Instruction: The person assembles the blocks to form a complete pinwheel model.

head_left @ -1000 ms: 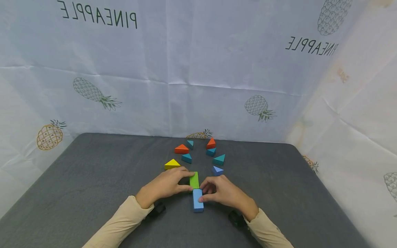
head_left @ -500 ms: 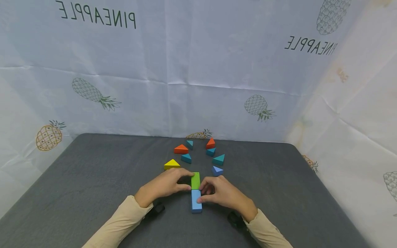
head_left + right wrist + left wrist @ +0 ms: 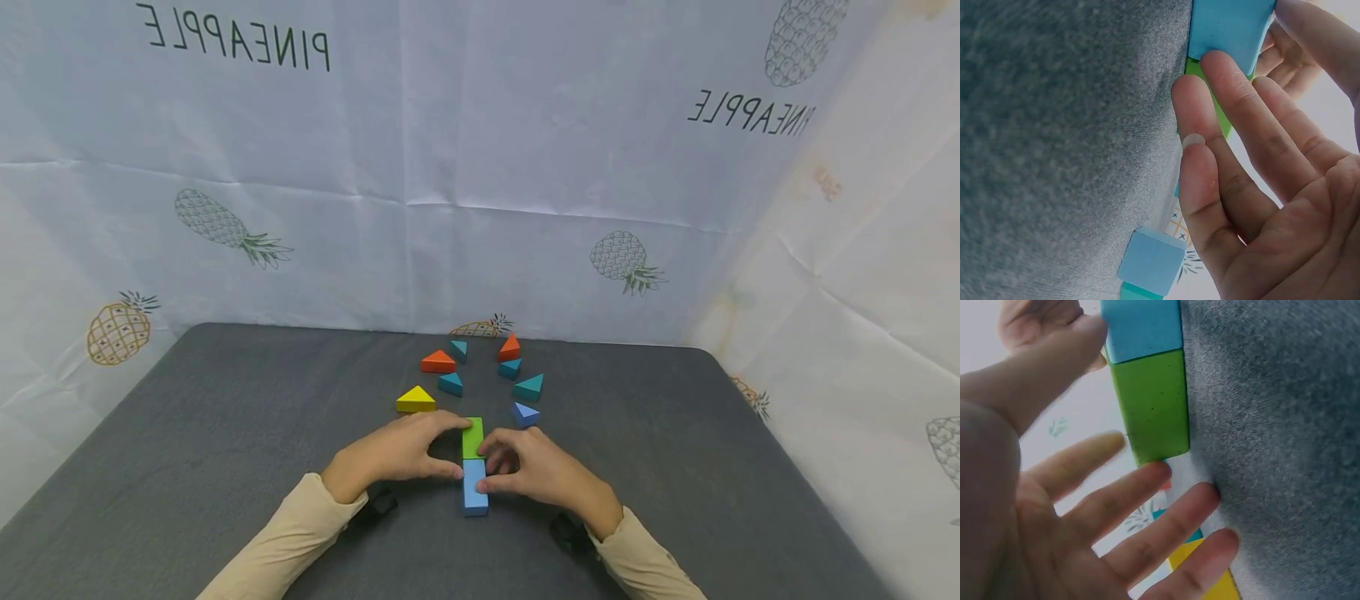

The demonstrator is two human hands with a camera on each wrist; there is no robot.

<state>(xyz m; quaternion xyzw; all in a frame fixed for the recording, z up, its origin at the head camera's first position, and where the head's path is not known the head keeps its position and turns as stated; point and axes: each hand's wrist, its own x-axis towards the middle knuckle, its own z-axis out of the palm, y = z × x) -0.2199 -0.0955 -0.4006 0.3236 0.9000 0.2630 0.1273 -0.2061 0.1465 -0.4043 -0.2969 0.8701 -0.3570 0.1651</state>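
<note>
A green rectangular block and a light blue rectangular block lie end to end in line on the table, the blue one nearer. At their left is my left hand, fingers spread. Its index finger is by the green block's far end, and its thumb tip is beside the joint. My right hand is at the right side, with its thumb against the blue block and a fingertip near the joint. The left wrist view shows the green block flush against the blue block. Neither palm holds anything.
Beyond the hands, triangular blocks stand in two loose rows: yellow, orange-red and teal at left, blue, teal and orange-red at right. A pineapple-print cloth hangs behind the grey table.
The blue block has shifted slightly left and now lines up with the green one, which moved slightly right. My left thumb has slid nearer, toward the joint. My right hand moved slightly left.
</note>
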